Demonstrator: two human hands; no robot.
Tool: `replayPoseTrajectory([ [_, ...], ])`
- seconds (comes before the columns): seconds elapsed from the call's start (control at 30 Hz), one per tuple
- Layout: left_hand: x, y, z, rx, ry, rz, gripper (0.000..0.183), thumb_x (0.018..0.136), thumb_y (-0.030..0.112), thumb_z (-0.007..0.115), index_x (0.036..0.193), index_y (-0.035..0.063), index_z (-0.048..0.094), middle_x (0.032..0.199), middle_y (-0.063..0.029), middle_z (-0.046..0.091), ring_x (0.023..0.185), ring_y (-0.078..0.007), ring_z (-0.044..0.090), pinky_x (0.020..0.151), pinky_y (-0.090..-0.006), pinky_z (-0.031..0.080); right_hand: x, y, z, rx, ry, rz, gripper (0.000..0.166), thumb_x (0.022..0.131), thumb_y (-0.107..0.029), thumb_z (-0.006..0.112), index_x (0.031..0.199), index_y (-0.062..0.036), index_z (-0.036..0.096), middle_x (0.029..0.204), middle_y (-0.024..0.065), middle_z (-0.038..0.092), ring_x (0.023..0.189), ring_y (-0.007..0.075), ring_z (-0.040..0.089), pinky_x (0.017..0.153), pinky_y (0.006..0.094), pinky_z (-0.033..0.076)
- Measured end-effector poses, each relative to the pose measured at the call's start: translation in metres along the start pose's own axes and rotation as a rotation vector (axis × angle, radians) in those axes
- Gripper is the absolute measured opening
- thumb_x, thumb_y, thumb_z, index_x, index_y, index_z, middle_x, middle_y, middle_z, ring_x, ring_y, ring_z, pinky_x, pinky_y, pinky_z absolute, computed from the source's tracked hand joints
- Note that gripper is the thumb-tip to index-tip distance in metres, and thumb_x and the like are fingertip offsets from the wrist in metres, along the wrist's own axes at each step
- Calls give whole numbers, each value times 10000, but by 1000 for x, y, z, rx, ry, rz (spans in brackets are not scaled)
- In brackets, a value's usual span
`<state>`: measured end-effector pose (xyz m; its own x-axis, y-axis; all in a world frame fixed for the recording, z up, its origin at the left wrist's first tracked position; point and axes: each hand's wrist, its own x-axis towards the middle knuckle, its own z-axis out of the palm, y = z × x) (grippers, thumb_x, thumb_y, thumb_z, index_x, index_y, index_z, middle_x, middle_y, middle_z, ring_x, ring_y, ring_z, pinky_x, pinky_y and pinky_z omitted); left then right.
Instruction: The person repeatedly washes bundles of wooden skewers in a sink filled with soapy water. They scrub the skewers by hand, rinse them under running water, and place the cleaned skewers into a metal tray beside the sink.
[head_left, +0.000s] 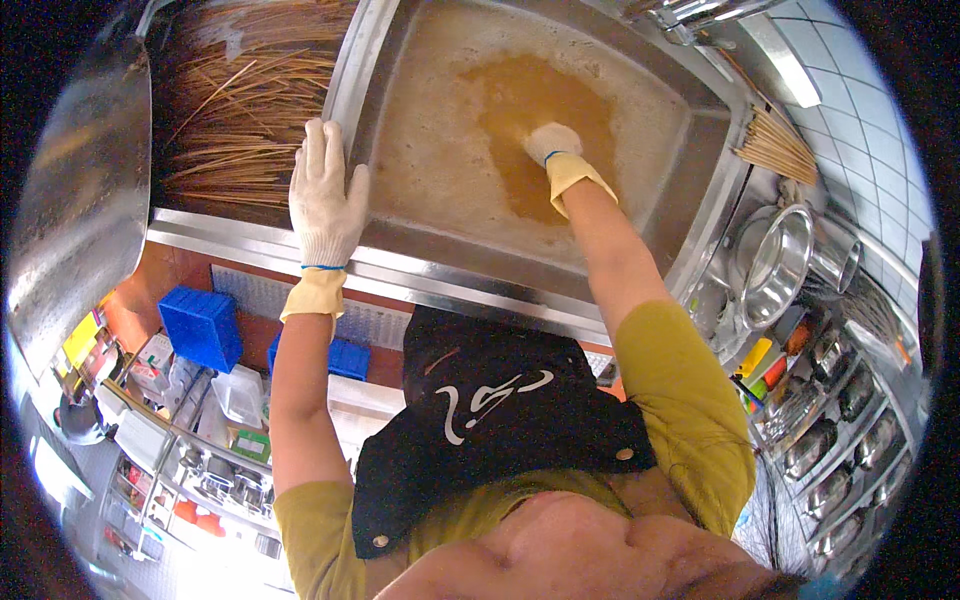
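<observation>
My left hand (328, 199), in a white knit glove over a yellow cuff, lies palm down on the steel rim (420, 266) where it meets the divider (360, 67) between two sink basins. Its fingers point away from me and hold nothing. In the right basin, my right hand (555, 142), gloved alike, reaches into cloudy brown water (555, 90). Pale foam (442, 150) surrounds a darker patch around that hand. The fingers are under the surface, so their grip is hidden. Many thin wooden skewers (240, 150) lie loosely in the left basin, beside my left hand.
A bundle of wooden sticks (780, 142) lies right of the basin, near a steel bowl (780, 266) and a steel cup (836, 255). A curved metal sheet (82, 180) stands at the far left. Blue plastic baskets (199, 326) sit below the rim. Shelves with steel pans (810, 450) stand right.
</observation>
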<state>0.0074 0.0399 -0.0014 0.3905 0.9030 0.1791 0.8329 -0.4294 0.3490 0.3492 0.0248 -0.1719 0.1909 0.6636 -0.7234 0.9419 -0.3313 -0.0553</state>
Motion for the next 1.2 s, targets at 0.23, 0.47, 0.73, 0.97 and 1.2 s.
replayPoseTrajectory([
  [0.23,-3,-6,5,-33,9,-14,682,925,147,693,1535,10,420,1562,-321,415,1327,-508,518,1099,-518,449,17,-25,60,-138,-62,-296,558,1001,-522,465,1116,-78,782,1183,219,736,1097,413,706,920,523,560],
  [0.47,0,-2,-3,0,-52,-60,661,930,188,682,1515,-2,439,1558,-303,429,1312,-493,522,1084,-516,455,-20,-38,43,23,-158,-476,828,890,-774,528,1146,-21,760,1179,270,722,1118,437,693,967,519,540],
  [0.73,-4,-10,2,-12,-9,-37,657,927,206,682,1508,3,452,1548,-293,445,1277,-503,543,1074,-517,465,-60,-57,36,-121,-221,-704,843,695,-747,773,1154,-40,754,1119,243,747,1040,421,725,918,496,575],
  [0.97,-4,-9,2,-9,-13,-52,656,931,214,681,1516,24,454,1558,-277,447,1305,-499,538,1110,-516,449,-60,-69,77,-117,-86,-465,552,846,-532,728,1168,-83,727,1117,214,745,1013,382,734,864,475,592],
  [1.2,-9,-12,-3,-21,-7,-45,655,939,225,669,1516,9,445,1556,-276,450,1307,-489,544,1120,-522,443,-91,-61,19,-43,-321,-679,841,728,-624,801,1310,-53,594,1166,258,713,1099,416,693,940,479,550],
])
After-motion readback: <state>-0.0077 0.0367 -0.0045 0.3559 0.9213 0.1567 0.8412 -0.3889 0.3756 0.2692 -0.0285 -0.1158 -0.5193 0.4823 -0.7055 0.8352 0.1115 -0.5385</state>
